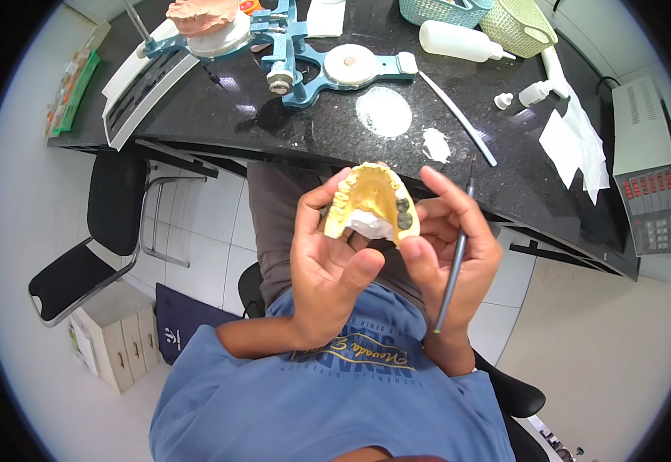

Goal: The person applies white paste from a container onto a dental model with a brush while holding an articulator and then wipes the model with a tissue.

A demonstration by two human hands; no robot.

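A yellow horseshoe-shaped dental cast is held up in front of my body, just off the table's near edge. Pale teeth line its rim, and two dark grey ones sit on its right side. White material fills part of the near opening. My left hand grips the cast's left side, its thumb raised toward the middle. On the right, my right hand pinches the other side by the dark teeth. A slim dark pen-like tool also lies across that hand, tip pointing away from me.
A blue articulator bearing a pink cast stands on the black table. White powder, a thin white stick, a squeeze bottle, baskets and tissue lie about. A control box is at right, a chair at left.
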